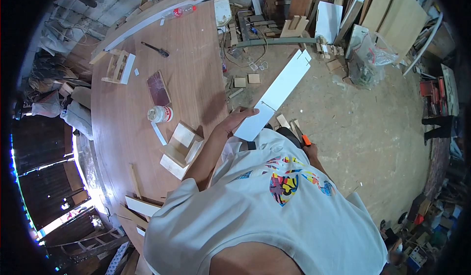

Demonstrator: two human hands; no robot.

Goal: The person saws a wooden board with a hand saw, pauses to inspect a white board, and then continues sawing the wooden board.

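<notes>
- While I have the white board [280, 90] up in front of the shirt [260, 211], my left hand [239, 120] grips it near its closer end, thumb on the upper face.
- The white board slants away to the right, beyond the edge of the surface [191, 54] and over the floor [363, 128]. I see a dark line across it just past the thumb, and short lines or cuts at its far end.
- My right hand [310, 150] is lower, by the hip, its fingers closed on an orange-handled tool [306, 140]; from this feed its working end is hard to make out, though it may be a thin blade.
- On the surface, left of my left arm, I see an open-topped wooden box [182, 146] with a white strip [159, 134] just beside it and a jar [160, 113] with a red and white label near that.
- Farther up, I have a dark reddish panel [158, 88], a small wooden frame [117, 67], a black tool [155, 49] and, toward the far end, a clear bottle [184, 11] with a red label, on its side.
- Small wood blocks [253, 78] lie on the floor, and a clear plastic bag [367, 62] stands near leaning boards [392, 15].
</notes>
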